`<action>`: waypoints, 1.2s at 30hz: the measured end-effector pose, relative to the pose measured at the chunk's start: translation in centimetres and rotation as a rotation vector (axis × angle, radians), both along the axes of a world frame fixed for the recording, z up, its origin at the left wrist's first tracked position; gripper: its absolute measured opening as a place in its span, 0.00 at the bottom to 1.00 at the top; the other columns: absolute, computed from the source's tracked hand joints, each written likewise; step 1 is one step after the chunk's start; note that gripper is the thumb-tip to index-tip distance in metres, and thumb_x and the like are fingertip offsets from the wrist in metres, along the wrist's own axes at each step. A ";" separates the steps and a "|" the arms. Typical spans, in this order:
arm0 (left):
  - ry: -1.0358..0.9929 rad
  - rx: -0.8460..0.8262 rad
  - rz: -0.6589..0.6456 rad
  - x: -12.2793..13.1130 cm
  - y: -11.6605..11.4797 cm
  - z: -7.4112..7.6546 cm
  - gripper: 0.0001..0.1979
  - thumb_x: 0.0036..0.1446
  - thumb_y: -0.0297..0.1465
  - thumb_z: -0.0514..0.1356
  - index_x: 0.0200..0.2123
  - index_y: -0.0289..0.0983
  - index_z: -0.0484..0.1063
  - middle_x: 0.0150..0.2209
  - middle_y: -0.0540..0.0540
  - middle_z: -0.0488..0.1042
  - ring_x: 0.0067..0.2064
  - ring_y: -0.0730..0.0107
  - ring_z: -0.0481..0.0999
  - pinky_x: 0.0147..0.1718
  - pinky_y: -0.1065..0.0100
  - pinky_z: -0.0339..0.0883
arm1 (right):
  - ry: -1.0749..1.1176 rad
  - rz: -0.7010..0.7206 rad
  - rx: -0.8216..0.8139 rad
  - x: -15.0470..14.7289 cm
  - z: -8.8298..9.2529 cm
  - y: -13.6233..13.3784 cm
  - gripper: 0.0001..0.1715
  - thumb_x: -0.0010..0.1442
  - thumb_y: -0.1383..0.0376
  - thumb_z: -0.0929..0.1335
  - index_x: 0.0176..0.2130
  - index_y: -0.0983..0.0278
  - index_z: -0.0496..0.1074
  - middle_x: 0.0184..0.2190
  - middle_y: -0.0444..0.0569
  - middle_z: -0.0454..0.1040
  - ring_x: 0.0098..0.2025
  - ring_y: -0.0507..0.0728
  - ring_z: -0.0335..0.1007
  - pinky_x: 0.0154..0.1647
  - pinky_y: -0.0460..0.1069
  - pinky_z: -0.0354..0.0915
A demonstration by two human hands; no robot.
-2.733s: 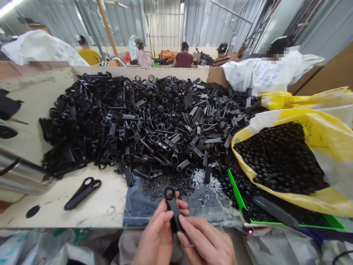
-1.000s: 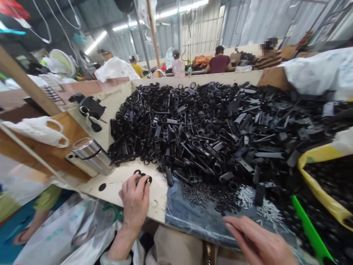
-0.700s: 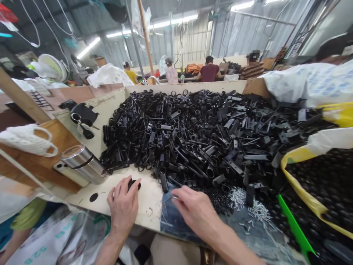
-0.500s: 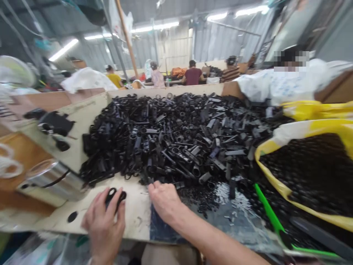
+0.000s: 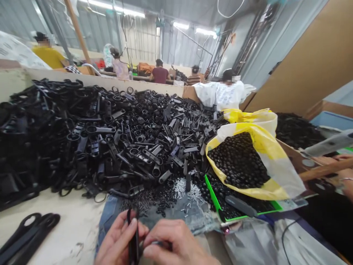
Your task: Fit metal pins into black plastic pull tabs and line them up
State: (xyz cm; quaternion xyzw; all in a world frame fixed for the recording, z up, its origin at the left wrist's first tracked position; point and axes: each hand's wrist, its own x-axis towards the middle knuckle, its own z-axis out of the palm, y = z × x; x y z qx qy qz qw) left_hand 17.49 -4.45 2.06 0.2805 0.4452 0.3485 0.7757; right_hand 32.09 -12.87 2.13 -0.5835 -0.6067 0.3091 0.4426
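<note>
Both my hands are close together at the front of the work surface. My left hand (image 5: 117, 241) grips a slim black plastic part (image 5: 133, 237), held upright between thumb and fingers. Beside it, my right hand (image 5: 176, 241) is closed in a pinch. A small dark thing shows between its fingers, too hidden to name. Beyond my hands, small dark pieces (image 5: 149, 201) and silvery pins (image 5: 187, 189) lie scattered on a blue cloth (image 5: 109, 213). Longer black parts with ring ends (image 5: 30, 235) rest on the pale board at the left.
A large heap of black plastic parts (image 5: 118, 136) fills the middle and left. At the right, a yellow and white bag (image 5: 284, 176) holds black beads (image 5: 237, 158), beside a green-edged tray (image 5: 212, 195) with a grey-handled tool (image 5: 241, 206). Other people sit farther back; another person's arm shows at far right.
The view has swung right. My left hand has left the ring-ended parts on the board and now holds a slim black part. My right hand has come back from the heap's edge beside it.
</note>
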 end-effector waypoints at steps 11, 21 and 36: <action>-0.019 -0.036 -0.250 1.4 -2.1 -0.4 0.27 0.52 0.45 0.74 0.48 0.37 0.72 0.31 0.48 0.80 0.23 0.76 0.71 0.22 0.75 0.60 | -0.575 -0.347 -0.097 8.6 0.3 2.9 0.08 0.69 0.60 0.69 0.45 0.60 0.77 0.42 0.48 0.78 0.37 0.56 0.77 0.36 0.48 0.66; -0.153 -0.092 -0.269 0.0 -2.7 -0.2 0.24 0.55 0.31 0.66 0.56 0.38 0.73 0.37 0.46 0.79 0.35 0.67 0.77 0.41 0.65 0.67 | -0.341 -0.301 -0.102 8.0 0.3 2.7 0.12 0.68 0.57 0.69 0.35 0.60 0.75 0.29 0.42 0.72 0.28 0.53 0.67 0.30 0.47 0.62; -0.087 -0.224 -0.268 2.0 -3.9 0.8 0.31 0.51 0.54 0.72 0.49 0.41 0.68 0.27 0.56 0.72 0.18 0.88 0.54 0.20 0.78 0.45 | -0.146 -0.113 0.140 2.4 -2.1 -2.3 0.20 0.72 0.67 0.65 0.61 0.60 0.71 0.54 0.52 0.80 0.52 0.57 0.80 0.53 0.48 0.74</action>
